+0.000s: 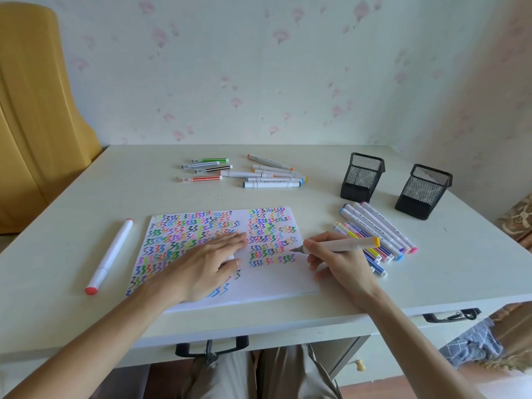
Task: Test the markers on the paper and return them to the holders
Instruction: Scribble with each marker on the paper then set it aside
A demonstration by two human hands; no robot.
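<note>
A white sheet of paper point(276, 280) covered with rows of coloured squiggles lies on the table in front of me. My left hand point(207, 263) lies flat on it, and a white cap seems to sit under its fingers. My right hand point(336, 263) grips a white marker with an orange-yellow end point(345, 244), its tip touching the paper at the right column of squiggles. Two black mesh holders point(362, 177) point(423, 192) stand at the back right, apparently with nothing in them.
A red-capped white marker point(110, 256) lies left of the paper. Several markers point(380, 228) lie right of my right hand, and further markers point(273, 174) and thin pens point(208, 169) lie at the back. A yellow chair point(37, 110) stands at left; the table edge point(259, 332) is near me.
</note>
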